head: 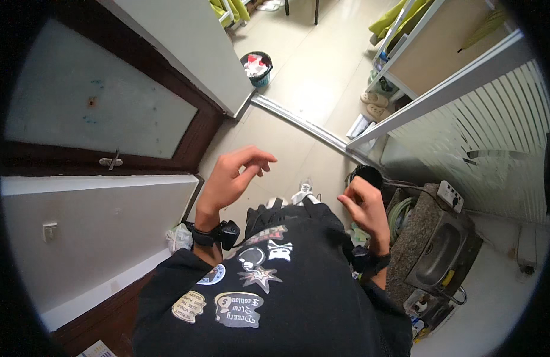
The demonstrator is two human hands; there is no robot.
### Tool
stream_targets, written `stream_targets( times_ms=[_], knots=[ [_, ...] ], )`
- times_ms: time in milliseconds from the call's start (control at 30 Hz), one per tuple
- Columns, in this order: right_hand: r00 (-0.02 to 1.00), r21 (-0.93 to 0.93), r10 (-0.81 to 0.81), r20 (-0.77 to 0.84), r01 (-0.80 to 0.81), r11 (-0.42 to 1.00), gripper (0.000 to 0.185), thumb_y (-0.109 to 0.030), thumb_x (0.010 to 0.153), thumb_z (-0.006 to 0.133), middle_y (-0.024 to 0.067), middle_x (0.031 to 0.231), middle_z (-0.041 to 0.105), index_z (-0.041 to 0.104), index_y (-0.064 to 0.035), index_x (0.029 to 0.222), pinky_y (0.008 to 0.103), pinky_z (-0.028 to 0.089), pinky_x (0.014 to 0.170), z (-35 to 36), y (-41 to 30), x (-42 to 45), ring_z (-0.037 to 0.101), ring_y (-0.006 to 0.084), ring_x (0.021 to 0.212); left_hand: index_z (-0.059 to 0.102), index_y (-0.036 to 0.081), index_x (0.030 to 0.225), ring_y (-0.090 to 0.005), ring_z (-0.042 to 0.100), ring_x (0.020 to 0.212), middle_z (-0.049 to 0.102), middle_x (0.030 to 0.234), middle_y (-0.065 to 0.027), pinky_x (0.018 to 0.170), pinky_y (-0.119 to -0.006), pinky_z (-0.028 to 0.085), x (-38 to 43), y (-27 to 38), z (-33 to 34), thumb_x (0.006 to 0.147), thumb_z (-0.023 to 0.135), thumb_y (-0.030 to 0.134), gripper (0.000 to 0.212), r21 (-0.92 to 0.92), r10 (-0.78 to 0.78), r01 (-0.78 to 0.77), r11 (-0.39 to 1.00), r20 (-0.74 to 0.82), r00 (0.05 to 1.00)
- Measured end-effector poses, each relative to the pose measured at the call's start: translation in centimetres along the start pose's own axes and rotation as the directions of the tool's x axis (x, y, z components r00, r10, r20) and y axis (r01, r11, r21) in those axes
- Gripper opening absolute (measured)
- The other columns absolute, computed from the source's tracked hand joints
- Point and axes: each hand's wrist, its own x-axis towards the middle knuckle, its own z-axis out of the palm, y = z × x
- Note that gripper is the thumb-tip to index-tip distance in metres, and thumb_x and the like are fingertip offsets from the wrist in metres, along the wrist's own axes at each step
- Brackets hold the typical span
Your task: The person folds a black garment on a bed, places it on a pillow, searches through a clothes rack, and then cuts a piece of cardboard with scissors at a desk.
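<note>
My left hand (234,180) hangs in the air over the tiled floor (297,165), its fingers loosely bent, holding nothing. Opposite it, my right hand (364,207) is also raised and loosely curled, with nothing seen in it; its palm side is partly hidden. Each wrist wears a black strap; a small black device (229,234) sits on the left one. Between the hands are my black printed top (302,285) and one light shoe (306,185). Nearest my right hand are a dark round object (368,175) and a speckled stone counter (402,254).
A metal sliding-door track (302,119) crosses the floor ahead. Beyond it stand a filled waste bin (259,79) and beige clogs (375,105). A brown-framed door (185,138) is at left, a striped glass panel (480,129) at right. The counter holds a steel sink (438,252) and power strip (450,196).
</note>
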Motion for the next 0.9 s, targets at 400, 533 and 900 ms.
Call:
stream_targets(
  times_ms=[400,533,900],
  knots=[
    [0.752,-0.327,-0.642,-0.148,0.576,0.749,0.025,-0.002,0.073,0.076,0.0045,0.071,0.061,0.075,-0.0057,0.098,0.0276,0.042,0.048,-2.0,-0.3,17.3,0.053,0.0156,0.055,0.067,-0.003,0.103,-0.0127,0.059,0.078,0.060,0.086,-0.0076,0.071,-0.025,0.048,7.8,-5.4,-6.7,0.093,0.047,-0.006,0.022,-0.105,-0.162,0.139,0.985,-0.267,0.950],
    [0.686,-0.401,-0.726,-0.054,0.651,0.645,0.034,-0.001,0.068,0.074,0.0039,0.073,0.062,0.075,-0.0059,0.102,0.0265,0.041,0.047,-1.2,-1.4,25.0,0.052,0.0143,0.056,0.067,-0.003,0.103,-0.0126,0.058,0.078,0.059,0.085,-0.0065,0.071,-0.025,0.048,13.1,-8.6,-10.8,0.093,0.048,-0.005,0.021,-0.103,-0.159,0.134,0.986,-0.298,0.941],
    [0.736,-0.468,-0.671,-0.093,0.562,0.682,0.031,0.001,0.067,0.075,0.0063,0.079,0.066,0.075,-0.0034,0.098,0.0265,0.041,0.045,0.9,-4.5,42.3,0.055,0.0145,0.056,0.068,-0.003,0.102,-0.0134,0.060,0.076,0.061,0.083,-0.0076,0.070,-0.025,0.050,30.9,-13.5,-22.8,0.091,0.049,-0.006,0.022,-0.059,-0.083,0.073,0.996,-0.194,0.977]
  ],
)
